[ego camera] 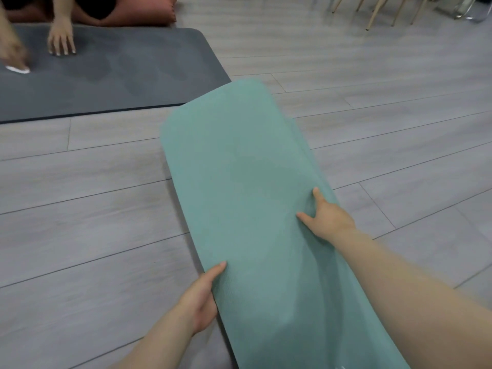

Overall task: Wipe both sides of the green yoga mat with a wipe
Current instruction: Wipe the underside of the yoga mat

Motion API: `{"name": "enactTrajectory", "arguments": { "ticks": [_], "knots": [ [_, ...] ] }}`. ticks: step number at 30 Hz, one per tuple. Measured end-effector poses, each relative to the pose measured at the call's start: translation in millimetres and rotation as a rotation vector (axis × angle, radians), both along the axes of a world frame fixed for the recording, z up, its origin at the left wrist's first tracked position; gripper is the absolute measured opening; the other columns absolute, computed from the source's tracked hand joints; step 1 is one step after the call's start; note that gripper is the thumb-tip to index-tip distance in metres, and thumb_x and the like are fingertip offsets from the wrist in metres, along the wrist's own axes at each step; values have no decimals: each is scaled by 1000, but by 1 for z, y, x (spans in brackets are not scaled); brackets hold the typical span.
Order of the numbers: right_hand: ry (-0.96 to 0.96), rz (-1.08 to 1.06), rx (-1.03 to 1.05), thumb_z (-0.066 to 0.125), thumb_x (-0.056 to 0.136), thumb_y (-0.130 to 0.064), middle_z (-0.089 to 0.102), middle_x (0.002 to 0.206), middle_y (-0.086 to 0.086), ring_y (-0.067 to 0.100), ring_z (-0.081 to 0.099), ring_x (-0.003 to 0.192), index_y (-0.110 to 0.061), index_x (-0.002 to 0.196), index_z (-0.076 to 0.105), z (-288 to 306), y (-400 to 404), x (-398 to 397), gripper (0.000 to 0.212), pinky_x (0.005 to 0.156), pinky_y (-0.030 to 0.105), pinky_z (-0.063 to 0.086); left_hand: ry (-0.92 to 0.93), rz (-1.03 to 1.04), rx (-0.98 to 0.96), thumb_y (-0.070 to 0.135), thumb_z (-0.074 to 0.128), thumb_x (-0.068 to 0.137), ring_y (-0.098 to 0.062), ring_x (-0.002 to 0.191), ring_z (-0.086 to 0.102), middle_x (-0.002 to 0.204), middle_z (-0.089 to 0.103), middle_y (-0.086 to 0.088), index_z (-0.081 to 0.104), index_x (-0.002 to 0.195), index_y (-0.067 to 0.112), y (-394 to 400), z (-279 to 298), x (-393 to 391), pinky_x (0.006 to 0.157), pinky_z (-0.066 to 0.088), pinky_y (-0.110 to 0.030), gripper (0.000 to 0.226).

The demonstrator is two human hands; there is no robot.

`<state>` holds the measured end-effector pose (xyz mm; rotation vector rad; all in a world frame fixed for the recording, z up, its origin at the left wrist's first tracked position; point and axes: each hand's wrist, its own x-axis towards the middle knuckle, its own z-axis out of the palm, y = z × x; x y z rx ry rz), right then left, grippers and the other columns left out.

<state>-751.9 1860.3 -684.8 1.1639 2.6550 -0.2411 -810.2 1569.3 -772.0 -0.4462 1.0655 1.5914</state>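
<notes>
The green yoga mat point(239, 169) lies folded over on the grey floor and runs from the bottom right up toward the middle. My left hand point(202, 296) grips its left edge, thumb on top and fingers hidden underneath. My right hand point(326, 217) sits near the right edge, where its thumb and forefinger pinch the top layer into a wrinkle. A second layer of the mat shows along the right side. No wipe is visible in either of my hands.
A dark grey mat point(111, 75) lies at the upper left. Another person's hands point(62, 38) rest on it, one holding a white wipe point(17, 69). Red cushions point(138, 12) sit behind it. Chair legs point(378, 12) stand at the top right.
</notes>
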Motion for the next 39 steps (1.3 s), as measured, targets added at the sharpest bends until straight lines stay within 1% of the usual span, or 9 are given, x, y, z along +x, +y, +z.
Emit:
{"name": "enactTrajectory", "arguments": {
  "ticks": [6,9,14,17,20,25,30,36,39],
  "knots": [
    [23,-131,-89,43,90,-58,51,135,14,32,51,121,-21,150,13,-12,20,12,77,96,41,43,61,-39,44,27,73,83,-28,114,66,124,68,-12,52,136,9,31,15,18,100,50,-46,60],
    [16,-230,-63,38,94,-53,53,133,16,34,52,120,-17,140,35,-14,32,24,59,97,41,43,193,-111,45,20,66,92,-18,102,71,115,73,-1,52,128,16,60,33,41,85,58,-38,38],
    [158,-89,167,43,95,-34,65,110,15,33,60,101,-28,129,54,-1,32,27,36,81,37,47,391,-116,-25,21,70,92,-10,106,66,115,68,8,52,118,19,95,40,56,99,51,-33,32],
    [241,-119,-79,48,86,-64,67,110,9,27,60,105,-24,127,59,19,37,21,58,87,32,46,443,-170,-164,32,72,89,-11,110,62,114,64,12,48,117,23,109,33,61,96,48,-27,38],
    [25,-35,-47,40,64,-91,62,123,11,29,58,112,-12,121,56,33,39,9,99,90,37,48,515,-269,-288,38,71,88,-17,117,59,126,61,4,43,128,19,130,34,70,97,46,-27,52],
    [-91,-98,209,54,78,-71,57,125,21,35,56,115,6,137,28,25,35,2,101,88,41,46,520,-258,-425,68,70,49,-23,119,59,129,61,3,36,138,27,145,19,73,103,47,-40,104],
    [-100,-145,118,44,90,-61,51,132,22,36,53,119,4,145,15,-12,40,8,91,93,43,44,382,-154,-258,34,81,80,-10,99,65,104,63,12,44,110,29,142,5,78,90,52,-28,48],
    [7,-207,-63,49,82,-69,54,130,21,36,54,117,-3,136,35,-24,65,15,87,94,43,46,142,-172,-119,39,72,87,-12,100,70,115,72,3,57,119,18,137,7,74,82,58,-27,41],
    [106,-244,-144,55,81,-66,52,135,19,35,51,122,-4,136,40,-18,83,22,84,98,39,43,211,-197,-74,36,75,86,-10,99,71,112,74,1,63,122,11,144,11,79,82,57,-23,46]
  ]
}}
